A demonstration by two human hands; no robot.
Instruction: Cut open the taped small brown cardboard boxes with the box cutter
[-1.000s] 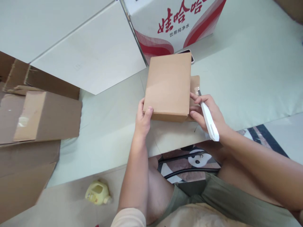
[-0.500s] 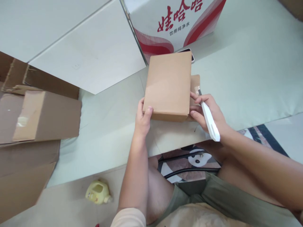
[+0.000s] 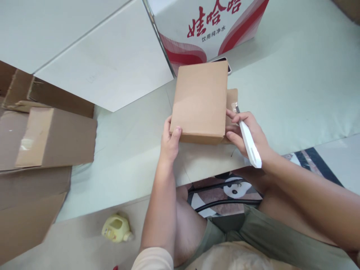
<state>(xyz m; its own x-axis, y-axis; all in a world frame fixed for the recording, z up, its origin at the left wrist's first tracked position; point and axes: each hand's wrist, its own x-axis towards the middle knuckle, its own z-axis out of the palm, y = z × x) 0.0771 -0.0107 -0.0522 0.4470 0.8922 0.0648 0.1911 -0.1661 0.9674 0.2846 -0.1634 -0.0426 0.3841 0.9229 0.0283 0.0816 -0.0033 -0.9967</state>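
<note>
Far left: stacked brown cardboard boxes, one with a shiny strip of clear tape on its pale side. Beyond them, a big smooth white panel, its lower corner over the pale green cloth-like surface. Near left, on the floor, a pale yellow plastic jug with a handle.

Then my left hand: partly closed on the near left corner of the closed, plain brown rectangular cardboard box, thumb on top, fingers along the left side, some hidden. That box sits on the pale green surface in front of me, between my hands, its near side facing me.

Far side, behind the box: a white carton with red lettering and red curved bands. Between them, a flat dark rectangle with a white rim, mostly covered.

Right of the box, a brown cardboard flap with clear tape sticks out. My right hand is curled around a long white plastic tool with a dark tip, tip pointing far, at the flap's tape. Fingertips at the box's right side; contact, can't tell.
</note>
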